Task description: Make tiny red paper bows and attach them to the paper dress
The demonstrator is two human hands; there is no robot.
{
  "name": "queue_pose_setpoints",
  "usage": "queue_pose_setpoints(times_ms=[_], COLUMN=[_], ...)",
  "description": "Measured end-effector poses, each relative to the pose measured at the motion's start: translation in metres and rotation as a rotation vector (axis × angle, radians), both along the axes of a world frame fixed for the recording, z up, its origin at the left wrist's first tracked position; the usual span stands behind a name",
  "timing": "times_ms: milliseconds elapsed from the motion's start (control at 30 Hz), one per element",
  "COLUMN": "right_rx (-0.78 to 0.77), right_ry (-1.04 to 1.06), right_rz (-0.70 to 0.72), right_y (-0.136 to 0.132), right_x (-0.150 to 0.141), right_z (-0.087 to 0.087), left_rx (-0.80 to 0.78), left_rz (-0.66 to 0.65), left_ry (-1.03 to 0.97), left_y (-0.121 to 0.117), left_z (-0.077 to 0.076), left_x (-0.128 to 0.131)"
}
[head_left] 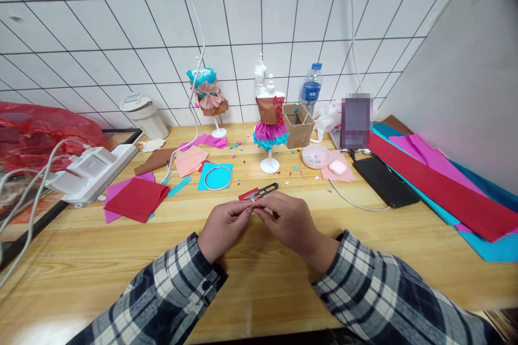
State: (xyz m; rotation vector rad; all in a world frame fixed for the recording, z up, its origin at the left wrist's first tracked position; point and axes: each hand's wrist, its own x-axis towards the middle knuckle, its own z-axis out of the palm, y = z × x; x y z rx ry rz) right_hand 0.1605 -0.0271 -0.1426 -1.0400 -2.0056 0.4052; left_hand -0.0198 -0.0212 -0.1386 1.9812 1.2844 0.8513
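Observation:
My left hand [224,225] and my right hand [288,221] meet over the wooden table [251,280], fingertips touching. My right hand grips small black thread snips [265,191] that point away from me. A small red paper scrap [247,195] sits at the fingertips, pinched by my left hand beside the snips. Behind the hands stands a small white mannequin [269,118] in a brown, pink and blue paper dress. A second dressed mannequin [208,96] stands further left.
Red and pink paper squares [135,198] lie at the left beside a white power strip [95,170]. A metal ring on blue paper [217,177], a cardboard box [298,124], a pink bowl [316,156], a black phone [384,180] and long coloured paper sheets [441,188] fill the right.

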Motion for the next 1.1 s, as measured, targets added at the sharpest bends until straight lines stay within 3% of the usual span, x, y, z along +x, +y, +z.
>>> queue_pose_setpoints(times_ms=[233, 367, 500, 633, 1100], right_rx=[-0.119, -0.381, -0.648, -0.625, -0.588], right_ry=[0.034, 0.229, 0.374, 0.298, 0.268], right_rz=[-0.015, -0.048, -0.071, -0.076, -0.155], right_y=[0.001, 0.005, 0.013, 0.020, 0.022], right_x=[-0.003, -0.005, -0.005, -0.003, -0.001], right_z=[0.002, 0.004, 0.001, -0.006, -0.009], left_rx=[0.056, 0.078, 0.139, 0.197, 0.254], left_rz=[-0.028, -0.031, -0.142, -0.228, -0.269], left_ry=[0.051, 0.023, -0.050, -0.080, -0.073], left_y=[-0.003, -0.004, -0.007, -0.009, -0.006], left_z=[0.005, 0.008, 0.013, 0.014, 0.011], left_x=[0.001, 0.000, -0.004, -0.006, -0.008])
